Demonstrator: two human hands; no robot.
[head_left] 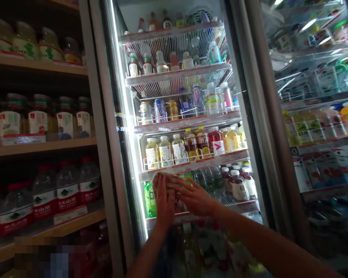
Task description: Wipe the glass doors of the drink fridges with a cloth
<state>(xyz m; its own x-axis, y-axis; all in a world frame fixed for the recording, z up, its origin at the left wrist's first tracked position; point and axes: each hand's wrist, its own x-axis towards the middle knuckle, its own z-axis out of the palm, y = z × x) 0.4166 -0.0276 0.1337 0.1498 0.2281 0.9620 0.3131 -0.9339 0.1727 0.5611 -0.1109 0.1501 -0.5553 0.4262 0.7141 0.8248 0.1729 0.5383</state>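
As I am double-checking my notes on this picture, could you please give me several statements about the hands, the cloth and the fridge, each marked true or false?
1. The left hand and the right hand are both on the cloth. True.
2. The cloth is level with the fridge's top shelf. False: it is much lower, just right of the green pack.
3. Red-capped bottles stand on a shelf left of the fridge. True.
4. The blue can is right of the gold can. False: the blue can is left of the gold can.
5. A bright light strip runs down the fridge's left side. True.
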